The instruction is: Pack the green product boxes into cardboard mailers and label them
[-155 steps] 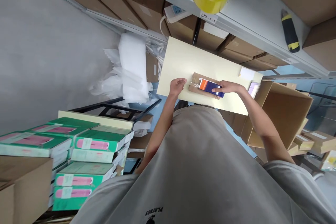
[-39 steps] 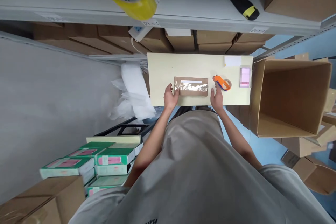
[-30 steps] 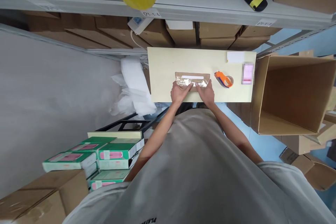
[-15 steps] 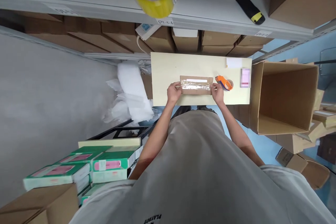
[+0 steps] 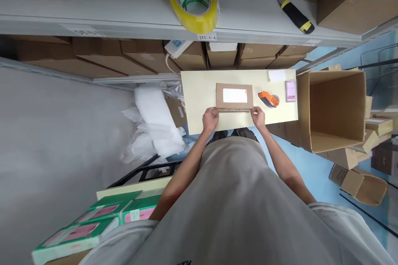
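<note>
A small brown cardboard box [image 5: 234, 106] with a white label on its upper face rests on the pale table [image 5: 199, 91]. My left hand [image 5: 210, 119] is closed at the box's near left corner, fingers pinched on the edge. At the near right corner, my right hand [image 5: 258, 117] grips the same box. Shiny clear tape shows along the box's near edge, between my hands. Right of the box lies an orange tape dispenser [image 5: 268, 99] with a roll in it, apart from my right hand.
A white card [image 5: 276, 75] and a pink-screened phone [image 5: 290, 91] lie at the table's right end. Beside it stands a large open carton [image 5: 337, 145]. Overhead, a shelf holds a yellow tape roll [image 5: 202, 21] and a utility knife [image 5: 296, 15]. White foam wrap [image 5: 155, 120] is at left.
The box has tipped so its labelled face points up; the taped side, which faced up before, now sits along the near edge. Both hands keep hold of it. The camera view has shifted slightly.
</note>
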The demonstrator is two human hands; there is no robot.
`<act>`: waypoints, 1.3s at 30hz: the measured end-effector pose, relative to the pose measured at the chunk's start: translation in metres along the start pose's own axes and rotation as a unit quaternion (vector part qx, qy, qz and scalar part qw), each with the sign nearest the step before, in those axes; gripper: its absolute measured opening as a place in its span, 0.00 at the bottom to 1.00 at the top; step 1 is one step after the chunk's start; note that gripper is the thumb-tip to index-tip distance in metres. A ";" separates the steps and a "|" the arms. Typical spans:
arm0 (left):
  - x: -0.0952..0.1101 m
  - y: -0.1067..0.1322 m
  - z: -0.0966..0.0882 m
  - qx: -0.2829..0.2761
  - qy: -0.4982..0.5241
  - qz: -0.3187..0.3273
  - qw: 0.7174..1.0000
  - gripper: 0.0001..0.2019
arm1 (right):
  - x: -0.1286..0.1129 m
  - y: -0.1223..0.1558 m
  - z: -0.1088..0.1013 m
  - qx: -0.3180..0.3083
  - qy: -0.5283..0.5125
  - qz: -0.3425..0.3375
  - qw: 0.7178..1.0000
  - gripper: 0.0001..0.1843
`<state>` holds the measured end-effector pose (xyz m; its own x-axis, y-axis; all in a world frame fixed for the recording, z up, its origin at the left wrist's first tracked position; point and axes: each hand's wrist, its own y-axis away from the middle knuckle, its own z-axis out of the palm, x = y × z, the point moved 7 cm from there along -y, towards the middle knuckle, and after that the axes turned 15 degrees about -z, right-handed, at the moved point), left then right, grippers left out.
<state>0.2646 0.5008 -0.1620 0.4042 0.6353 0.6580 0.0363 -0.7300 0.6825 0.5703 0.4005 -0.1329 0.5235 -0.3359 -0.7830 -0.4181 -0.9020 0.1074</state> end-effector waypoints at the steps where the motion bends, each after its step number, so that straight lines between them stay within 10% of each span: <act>1: -0.009 0.001 0.003 -0.008 -0.002 -0.006 1.000 0.19 | 0.005 0.011 0.007 -0.007 -0.001 0.012 1.000 0.16; 7: -0.032 -0.003 0.011 -0.019 -0.014 -0.012 1.000 0.23 | 0.017 0.029 0.022 -0.036 0.021 0.026 0.999 0.19; 14: -0.018 -0.012 0.000 0.041 -0.003 0.001 0.999 0.23 | 0.036 -0.029 -0.045 -0.042 0.220 0.000 0.975 0.22; 25: 0.002 0.060 0.033 0.225 0.046 0.030 0.973 0.22 | 0.074 -0.076 -0.062 -0.049 0.290 -0.061 0.954 0.25; 31: -0.006 0.104 0.087 0.257 0.074 -0.011 0.964 0.21 | 0.100 -0.093 -0.060 -0.086 0.186 -0.059 0.977 0.24; 39: 0.030 0.146 0.205 0.020 0.172 0.044 0.984 0.10 | 0.045 -0.057 -0.074 -0.232 -0.176 -0.106 0.951 0.34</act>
<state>0.4691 0.3615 -0.1080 0.0743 0.6120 0.7874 0.0540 -0.7909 0.6096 0.6727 0.4170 -0.1294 0.2450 -0.0952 -0.9648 0.0854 -0.9892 0.1193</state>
